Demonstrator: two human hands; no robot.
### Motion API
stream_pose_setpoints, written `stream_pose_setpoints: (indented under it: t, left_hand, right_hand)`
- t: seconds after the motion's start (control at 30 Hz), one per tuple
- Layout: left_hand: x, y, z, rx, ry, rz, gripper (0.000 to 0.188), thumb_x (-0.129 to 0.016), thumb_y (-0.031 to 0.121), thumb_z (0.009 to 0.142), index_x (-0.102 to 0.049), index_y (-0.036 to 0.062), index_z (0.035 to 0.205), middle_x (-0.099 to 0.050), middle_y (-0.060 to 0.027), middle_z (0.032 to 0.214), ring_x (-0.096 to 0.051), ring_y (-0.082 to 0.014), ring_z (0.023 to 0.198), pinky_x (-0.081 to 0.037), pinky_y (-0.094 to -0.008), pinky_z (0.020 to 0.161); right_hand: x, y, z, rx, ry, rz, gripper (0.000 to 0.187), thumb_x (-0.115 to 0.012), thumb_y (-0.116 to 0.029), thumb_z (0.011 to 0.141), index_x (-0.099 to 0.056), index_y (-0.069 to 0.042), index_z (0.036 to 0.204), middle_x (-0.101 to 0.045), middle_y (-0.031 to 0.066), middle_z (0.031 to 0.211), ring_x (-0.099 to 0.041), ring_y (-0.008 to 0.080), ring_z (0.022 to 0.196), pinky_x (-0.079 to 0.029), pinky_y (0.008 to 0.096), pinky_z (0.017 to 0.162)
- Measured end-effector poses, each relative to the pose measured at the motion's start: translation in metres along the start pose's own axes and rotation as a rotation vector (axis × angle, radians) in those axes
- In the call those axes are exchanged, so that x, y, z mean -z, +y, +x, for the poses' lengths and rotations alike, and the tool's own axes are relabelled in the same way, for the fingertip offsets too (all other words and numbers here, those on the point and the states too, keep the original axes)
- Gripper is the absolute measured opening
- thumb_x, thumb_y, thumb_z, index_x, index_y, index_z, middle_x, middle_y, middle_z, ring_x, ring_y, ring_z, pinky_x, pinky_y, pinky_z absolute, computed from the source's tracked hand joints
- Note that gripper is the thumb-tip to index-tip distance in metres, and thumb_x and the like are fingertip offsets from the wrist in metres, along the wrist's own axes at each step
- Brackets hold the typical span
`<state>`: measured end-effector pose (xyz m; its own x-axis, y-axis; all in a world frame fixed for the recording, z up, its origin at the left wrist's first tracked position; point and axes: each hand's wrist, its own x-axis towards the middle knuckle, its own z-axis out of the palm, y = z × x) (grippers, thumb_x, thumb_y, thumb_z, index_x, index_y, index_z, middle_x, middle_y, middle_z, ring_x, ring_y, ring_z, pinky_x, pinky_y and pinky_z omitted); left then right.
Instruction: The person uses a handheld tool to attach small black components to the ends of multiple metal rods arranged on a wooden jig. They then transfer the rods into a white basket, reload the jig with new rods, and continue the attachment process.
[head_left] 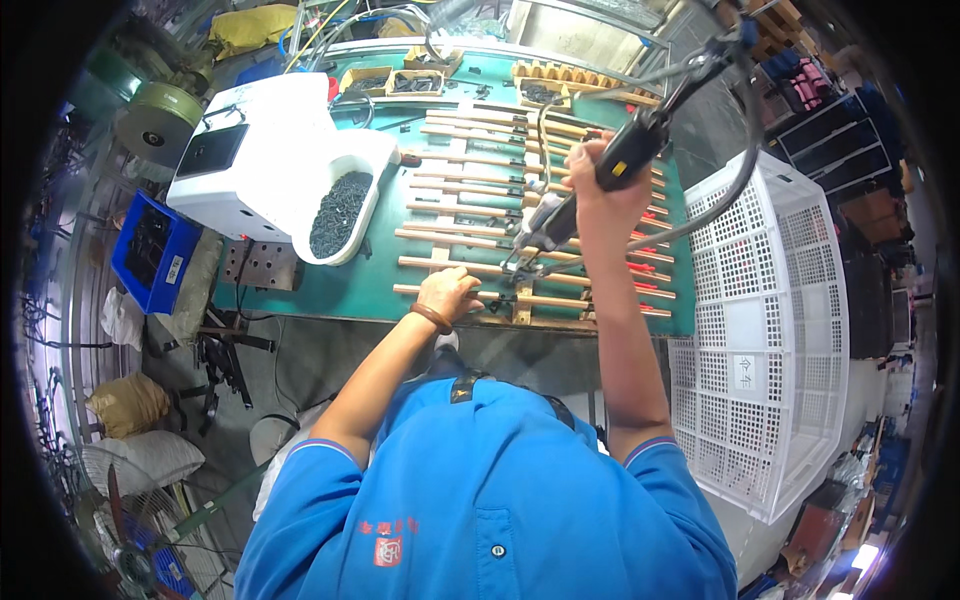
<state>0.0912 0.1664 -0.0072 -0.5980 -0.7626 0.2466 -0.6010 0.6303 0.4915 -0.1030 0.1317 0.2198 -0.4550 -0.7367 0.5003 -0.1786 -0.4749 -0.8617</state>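
Note:
My right hand is wrapped round a long black electric screwdriver. The tool slants down to the left, its tip close to the near rods. Curled on the nearest wooden rod, my left hand keeps its fingers closed; its fingertips are partly hidden. Several similar wooden rods lie side by side across wooden cross-strips, with small dark fittings near their middles and red marks towards their right ends.
A white machine with a tray of black screws stands left on the green table. Small boxes of dark parts sit at the back. White plastic crates flank the right side; a blue bin is left. A dark hose loops beside the screwdriver.

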Motion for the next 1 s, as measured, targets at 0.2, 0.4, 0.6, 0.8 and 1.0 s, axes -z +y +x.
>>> stream_pose_setpoints:
  t: [0.2, 0.4, 0.6, 0.8, 1.0]
  left_hand:
    - [-0.01, -0.003, -0.011, 0.477, 0.218, -0.662, 0.02, -0.059, 0.018, 0.091, -0.068, 0.004, 0.102, -0.067, -0.0061, 0.091, -0.063, -0.0171, 0.09, -0.049, -0.0285, 0.076]
    - [0.006, -0.013, -0.03, 0.839, 0.018, -1.282, 0.023, -0.051, 0.022, 0.097, -0.064, 0.0072, 0.109, -0.04, 0.0106, 0.058, -0.031, 0.0006, 0.046, -0.022, -0.0178, 0.042]
    - [0.021, -0.012, -0.031, 0.89, -0.071, -1.516, 0.026, -0.051, 0.021, 0.097, -0.061, 0.0025, 0.112, -0.04, 0.009, 0.061, -0.03, -0.0019, 0.047, -0.023, -0.019, 0.043]
    - [0.015, 0.008, -0.003, 0.933, -0.26, -1.561, 0.027, -0.053, 0.025, 0.096, -0.064, 0.003, 0.108, -0.038, 0.009, 0.059, -0.03, -0.0027, 0.049, -0.025, -0.0197, 0.045]
    - [0.0, 0.044, 0.033, 1.0, -0.358, -1.681, 0.032, -0.054, 0.026, 0.096, -0.059, 0.0003, 0.115, -0.047, 0.0057, 0.068, -0.04, -0.0034, 0.056, -0.035, -0.0177, 0.051]
  right_hand:
    - [0.007, 0.003, 0.057, 0.092, -0.023, -0.027, 0.021, -0.072, -0.003, 0.078, -0.055, -0.003, 0.092, -0.06, 0.0008, 0.073, -0.055, 0.0059, 0.06, -0.046, 0.0211, 0.055]
    - [0.017, 0.054, 0.13, 0.113, 0.105, -0.111, 0.021, -0.071, -0.005, 0.074, -0.06, -0.001, 0.091, -0.064, 0.0036, 0.08, -0.059, 0.0101, 0.068, -0.048, 0.0248, 0.065]
    - [-0.002, 0.099, 0.227, 0.276, 0.098, -0.229, 0.02, -0.069, -0.006, 0.072, -0.061, -0.002, 0.089, -0.064, 0.0031, 0.075, -0.058, 0.0102, 0.064, -0.048, 0.0262, 0.061]
    - [-0.012, 0.152, 0.314, 0.247, 0.195, -0.378, 0.028, -0.072, -0.019, 0.066, -0.058, -0.004, 0.085, -0.064, 0.0087, 0.074, -0.063, 0.0231, 0.067, -0.05, 0.0359, 0.067]
    - [-0.031, 0.2, 0.369, 0.052, 0.134, -0.567, 0.038, -0.073, -0.03, 0.063, -0.06, -0.003, 0.086, -0.066, 0.0159, 0.078, -0.067, 0.0306, 0.076, -0.052, 0.0387, 0.072]
